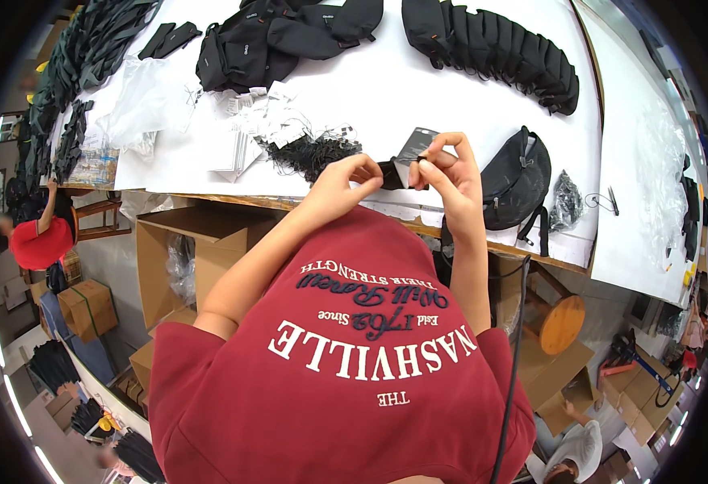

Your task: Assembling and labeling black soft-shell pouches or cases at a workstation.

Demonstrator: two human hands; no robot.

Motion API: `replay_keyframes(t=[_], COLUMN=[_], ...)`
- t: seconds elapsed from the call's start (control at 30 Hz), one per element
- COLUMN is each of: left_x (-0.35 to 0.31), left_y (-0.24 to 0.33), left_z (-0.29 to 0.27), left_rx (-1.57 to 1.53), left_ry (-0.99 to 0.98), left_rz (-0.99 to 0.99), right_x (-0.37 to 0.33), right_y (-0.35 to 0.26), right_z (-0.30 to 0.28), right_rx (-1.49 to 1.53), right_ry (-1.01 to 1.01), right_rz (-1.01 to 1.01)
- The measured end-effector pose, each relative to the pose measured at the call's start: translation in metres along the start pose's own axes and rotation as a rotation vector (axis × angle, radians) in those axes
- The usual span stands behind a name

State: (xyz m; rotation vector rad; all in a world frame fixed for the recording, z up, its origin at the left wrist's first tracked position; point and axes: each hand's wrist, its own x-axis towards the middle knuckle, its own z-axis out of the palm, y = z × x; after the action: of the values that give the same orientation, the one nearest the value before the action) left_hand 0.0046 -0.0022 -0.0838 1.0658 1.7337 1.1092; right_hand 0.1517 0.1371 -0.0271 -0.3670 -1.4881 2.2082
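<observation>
My right hand [455, 173] has its thumb and fingers pinched together at a grey and black card tag [419, 143], just over the table's near edge. Small black material, perhaps a strap or cord, shows at those fingertips. My left hand [344, 187] is closed, thumb against curled fingers, beside a short black strap-like piece [391, 174] between the two hands. What the left fingers pinch, if anything, is too small to tell. Left of the tag lies a heap of thin black cords [313, 153]. A black bag [517, 181] with a strap sits right of my right hand.
White paper tags [265, 117] lie in a loose pile at centre left. Black bags [249, 48] are heaped behind, and a row of black bags [499, 48] stands at far right. Clear plastic [148, 97] lies at left. Cardboard boxes [196, 234] and a wooden stool [562, 324] are below the edge.
</observation>
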Motion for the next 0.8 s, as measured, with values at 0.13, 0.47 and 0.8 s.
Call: replay_keyframes(t=[0.13, 0.47, 0.8], left_x=[0.011, 0.057, 0.067], left_y=[-0.023, -0.052, -0.053], left_z=[0.009, 0.028, 0.039], left_rx=[0.076, 0.351, 0.364], left_ry=[0.026, 0.023, 0.007], left_rz=[0.074, 0.302, 0.3], right_x=[-0.001, -0.018, -0.024], right_y=[0.01, 0.019, 0.028], right_z=[-0.005, -0.023, -0.033], right_rx=[0.055, 0.059, 0.1], right_ry=[0.0, 0.134, 0.208], right_rz=[-0.001, 0.015, 0.01])
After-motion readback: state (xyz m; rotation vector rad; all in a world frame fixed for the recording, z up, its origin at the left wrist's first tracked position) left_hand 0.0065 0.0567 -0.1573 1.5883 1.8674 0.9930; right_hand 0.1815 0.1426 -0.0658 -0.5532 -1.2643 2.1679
